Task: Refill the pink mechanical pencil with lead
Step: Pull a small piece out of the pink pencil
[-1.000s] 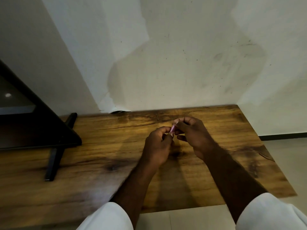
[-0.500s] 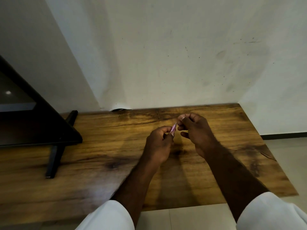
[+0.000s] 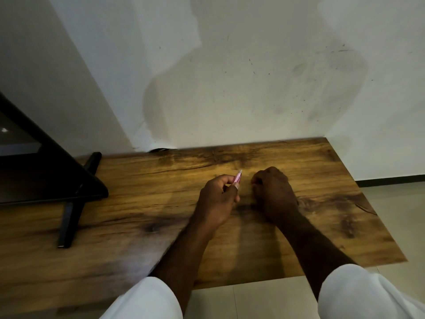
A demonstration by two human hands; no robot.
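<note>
The pink pencil (image 3: 237,179) was in the left hand (image 3: 218,196), above the middle of the wooden worktop (image 3: 310,162). Its long axis slanted: it rose out of the fingers and leaned away from the person and a little to the right, toward the white wall (image 3: 230,88). The far end was pale and stood clear of the hand. The near end was buried in the fist, so I could not tell which end was the writing tip.

The left grip was clenched on the pencil. The forefinger curled over the barrel from the left, the thumb pressed it from the near side, and the other fingers were folded into the palm.

The right hand (image 3: 273,189) lay just beside the left, low over the worktop, and did not touch the pencil; a strip of bare wood showed between them. Its grip was clenched too, knuckles up and fingers tucked under. Whether something small sat inside it could not be seen.

Both white sleeves (image 3: 142,300) showed at the near edge. A black screen (image 3: 46,180) on a splayed foot (image 3: 69,217) stood on the worktop, well apart to the left.
</note>
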